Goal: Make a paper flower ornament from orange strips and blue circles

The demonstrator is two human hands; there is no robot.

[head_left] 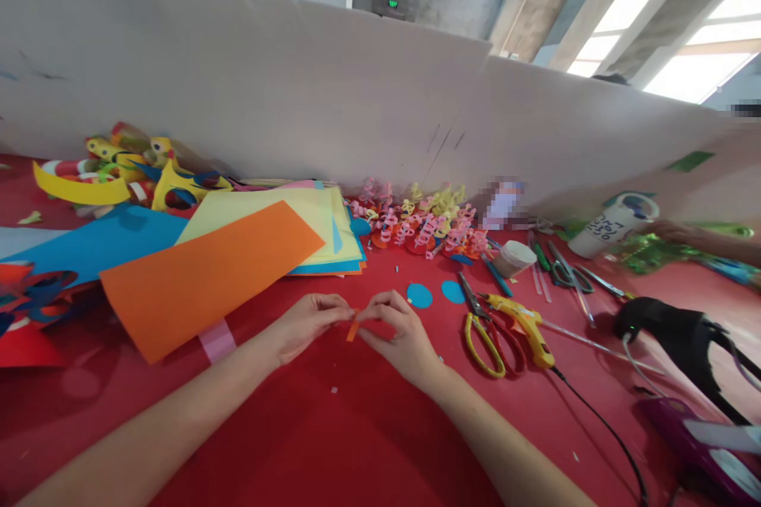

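Over the red table, my left hand (312, 325) and my right hand (399, 335) meet fingertip to fingertip. Between them is a small orange paper strip (353, 329), its lower end hanging free. Both hands pinch it near its top, thumb against forefinger. Left of my hands lies a large orange sheet (211, 281) on top of yellow and blue paper. Just beyond the right hand are two blue paper discs (419, 295), flat on the table. Scissors with one yellow and one red handle (484, 344) rest to the right, beside a yellow glue gun (526, 325).
Pink and yellow curled paper pieces (425, 218) stand along the white partition (267, 95). A small white tub (514, 259), a marked white cup (612, 230) and a purple tape dispenser (701, 444) are on the right. Another person's hand (683, 235) reaches in there. The glue gun's cord (606, 420) trails forward.
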